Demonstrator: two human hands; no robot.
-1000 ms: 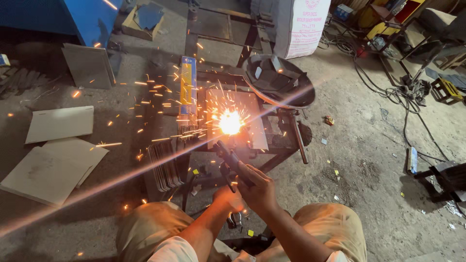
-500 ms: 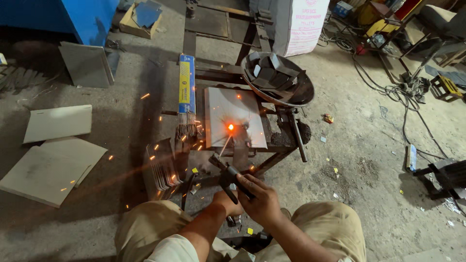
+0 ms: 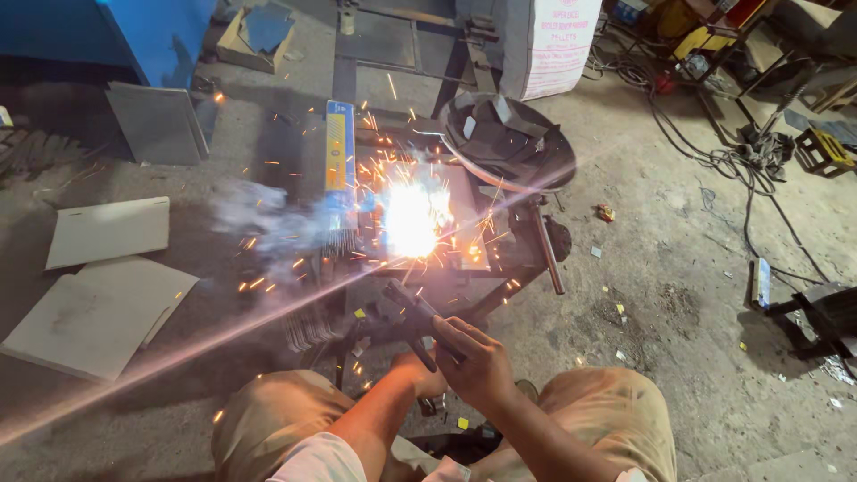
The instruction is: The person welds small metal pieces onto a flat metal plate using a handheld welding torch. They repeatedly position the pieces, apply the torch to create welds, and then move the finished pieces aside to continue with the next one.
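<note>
Since half a second ago the arc has flared from a small orange dot into a wide white glare, sparks now fly out on all sides, and pale smoke has drifted to the left of it. We are looking down at a person squatting on a concrete floor, knees in tan trousers at the bottom edge. The right hand is clenched round the dark electrode holder, which points up and away toward the glare on the flat metal plate. The plate lies on a low steel stand, just beside a long blue and yellow box. The left hand sits tucked under the right forearm; we cannot tell whether it grips anything.

To weld well here, we judge the hand should keep the rod tip close to the plate, move at an even pace along the seam, and brace the wrist so the arc does not wander.

The glare hides the rod tip and the joint itself. The dark basin behind the plate holds scraps we cannot identify. Flat grey sheets lie to the left, cables to the right
</note>
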